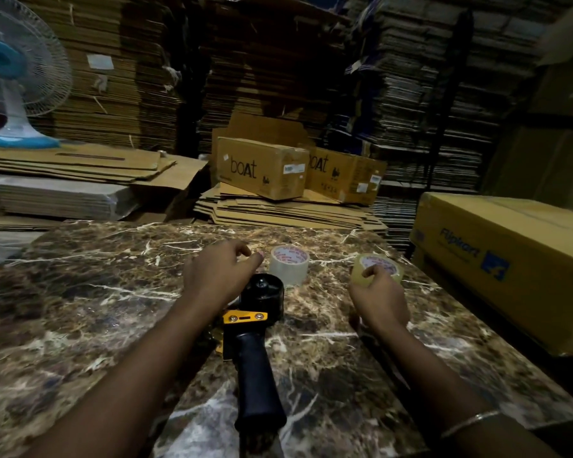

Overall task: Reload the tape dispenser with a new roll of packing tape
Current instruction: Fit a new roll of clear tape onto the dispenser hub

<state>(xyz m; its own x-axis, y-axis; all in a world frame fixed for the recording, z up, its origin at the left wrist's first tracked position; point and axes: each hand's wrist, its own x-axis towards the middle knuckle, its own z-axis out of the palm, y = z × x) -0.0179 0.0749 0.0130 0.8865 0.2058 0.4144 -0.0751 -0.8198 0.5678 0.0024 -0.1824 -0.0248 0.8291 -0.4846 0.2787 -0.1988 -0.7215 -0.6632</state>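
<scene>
A black tape dispenser (258,335) with a yellow bracket lies on the marble table (80,292), its handle pointing toward me and its bare hub at the far end. My left hand (219,276) hovers just left of the hub with fingers apart, holding nothing. A clear tape roll (289,265) with a red-printed core stands on the table just beyond the hub. My right hand (379,294) grips a second, yellowish tape roll (377,269) at the right, fingers over its top.
A yellow carton (510,269) lies at the table's right edge. Behind the table are flattened cardboard stacks (288,213), two brown boxes (265,166) and tall walls of folded cartons. A white and blue fan (14,77) stands far left.
</scene>
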